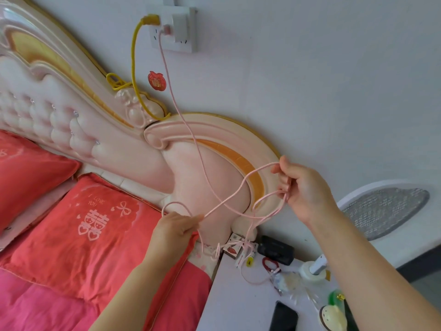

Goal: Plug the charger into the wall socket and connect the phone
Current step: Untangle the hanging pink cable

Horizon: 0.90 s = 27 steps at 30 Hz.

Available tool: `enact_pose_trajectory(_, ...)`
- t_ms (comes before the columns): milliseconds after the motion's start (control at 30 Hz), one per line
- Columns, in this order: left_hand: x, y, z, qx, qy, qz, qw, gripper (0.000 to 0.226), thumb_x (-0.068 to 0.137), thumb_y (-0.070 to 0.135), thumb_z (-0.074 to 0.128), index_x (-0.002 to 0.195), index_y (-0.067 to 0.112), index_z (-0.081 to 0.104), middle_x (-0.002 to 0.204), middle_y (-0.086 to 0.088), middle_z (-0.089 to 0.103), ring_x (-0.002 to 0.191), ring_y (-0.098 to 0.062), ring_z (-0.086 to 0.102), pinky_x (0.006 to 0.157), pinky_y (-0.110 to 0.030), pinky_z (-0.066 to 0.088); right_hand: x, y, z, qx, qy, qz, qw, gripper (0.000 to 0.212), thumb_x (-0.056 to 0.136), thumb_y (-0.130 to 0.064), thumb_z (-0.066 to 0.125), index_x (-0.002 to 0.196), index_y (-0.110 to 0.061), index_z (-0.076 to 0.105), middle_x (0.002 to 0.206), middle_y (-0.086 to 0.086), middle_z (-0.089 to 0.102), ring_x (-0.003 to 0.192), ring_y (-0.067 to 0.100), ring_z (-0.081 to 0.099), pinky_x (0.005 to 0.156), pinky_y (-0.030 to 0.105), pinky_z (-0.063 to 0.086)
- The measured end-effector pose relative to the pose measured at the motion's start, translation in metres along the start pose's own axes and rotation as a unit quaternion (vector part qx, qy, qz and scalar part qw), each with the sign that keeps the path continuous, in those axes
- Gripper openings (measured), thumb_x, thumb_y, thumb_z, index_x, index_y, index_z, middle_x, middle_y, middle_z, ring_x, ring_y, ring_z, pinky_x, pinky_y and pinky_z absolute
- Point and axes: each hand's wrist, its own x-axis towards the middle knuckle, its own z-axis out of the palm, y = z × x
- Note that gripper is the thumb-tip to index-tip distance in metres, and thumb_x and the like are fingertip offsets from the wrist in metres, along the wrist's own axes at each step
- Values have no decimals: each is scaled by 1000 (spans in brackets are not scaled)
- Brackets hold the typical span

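Charger (167,29) plugged in — both hands' fingers (282,185) pinch its looped, seemingly tangled cable (188,130); phone (284,316) beside.

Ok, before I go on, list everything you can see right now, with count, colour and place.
wall socket: one, white, on the wall above the headboard
charger: one, pink, plugged into the socket
pink cable: one, running from the charger down to both hands, looped
yellow cable: one, plugged in beside the charger
headboard: one, pink and gold
pillows: two, red, on the bed
phone: one, black, on the white bedside table
hands: left and right, each shut on the pink cable
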Motion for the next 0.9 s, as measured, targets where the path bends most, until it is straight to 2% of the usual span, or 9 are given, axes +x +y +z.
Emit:
enact_pose_trajectory(133, 16, 27, 3, 28, 69, -15, 997, 31, 72, 18, 65, 102, 23, 69, 90, 2, 72, 90, -13, 54, 84, -25, 42, -8, -12, 13, 73, -103, 51, 991, 21, 74, -29, 57, 61, -14, 65, 47, -5, 39, 40, 8, 32, 56, 27, 29)
enact_pose_trajectory(233, 27, 70, -13, -80, 127, -38, 988, 33, 76, 29, 65, 108, 20, 65, 93, 19, 58, 89, -1, 50, 79, -16, 37, -10, -14, 16, 104, -140, 69, 982, 19, 72, -26, 56, 69, -12, 68, 51, -4, 44, 43, 9, 36, 52, 24, 39)
enact_pose_trajectory(300, 34, 95, -20, -132, 50, 2, 990, 37, 78, 34, 66, 113, 24, 60, 94, 24, 53, 85, 5, 51, 76, -9, 39, -10, -14, 18, 125, -159, 81, 976, 18, 74, -23, 55, 78, -10, 68, 55, -4, 46, 46, 9, 41, 52, 25, 48)
enact_pose_trajectory(400, 47, 113, -17, -139, -74, 8, 988, 36, 82, 22, 65, 118, 25, 60, 93, 12, 65, 88, -5, 58, 84, -23, 46, -9, -14, 19, 130, -176, 86, 972, 16, 77, -19, 53, 83, -9, 65, 59, -2, 47, 49, 10, 45, 59, 28, 50)
enact_pose_trajectory(500, 52, 107, -13, -209, -25, -59, 976, 18, 84, 6, 60, 95, 15, 72, 63, 13, 64, 64, -5, 62, 66, -13, 49, -5, -16, 14, 135, -133, 68, 980, 17, 88, -16, 48, 82, -10, 63, 56, -4, 47, 47, 8, 45, 53, 27, 53)
enact_pose_trajectory(567, 52, 94, -14, -275, 24, -152, 949, 15, 85, 3, 58, 90, 9, 71, 55, 12, 62, 52, -2, 58, 60, -10, 49, 0, -19, 6, 156, -81, 48, 983, 21, 93, -14, 44, 81, -7, 61, 53, -3, 46, 43, 8, 45, 50, 24, 52)
enact_pose_trajectory(633, 51, 82, -20, -375, 64, -225, 897, 14, 86, 2, 57, 85, 7, 70, 50, 7, 62, 46, -5, 54, 54, -16, 50, 4, -21, -4, 154, -35, 29, 987, 23, 94, -12, 44, 81, -4, 61, 53, 0, 44, 41, 8, 45, 46, 22, 50)
enact_pose_trajectory(767, 50, 85, -30, -484, 40, -247, 838, 18, 88, 4, 54, 81, 12, 68, 54, 1, 65, 43, -7, 51, 49, -18, 47, 10, -14, -12, 91, -7, 19, 996, 23, 95, -12, 44, 85, -2, 63, 58, 2, 51, 43, 7, 53, 48, 21, 52)
enact_pose_trajectory(900, 56, 103, -33, -543, 25, -261, 798, 17, 89, 5, 53, 81, 11, 67, 60, 0, 70, 41, -7, 51, 46, -17, 47, 7, 4, -2, -107, -66, 61, 990, 22, 95, -26, 45, 91, -10, 59, 86, 8, 64, 70, 15, 63, 64, 27, 57)
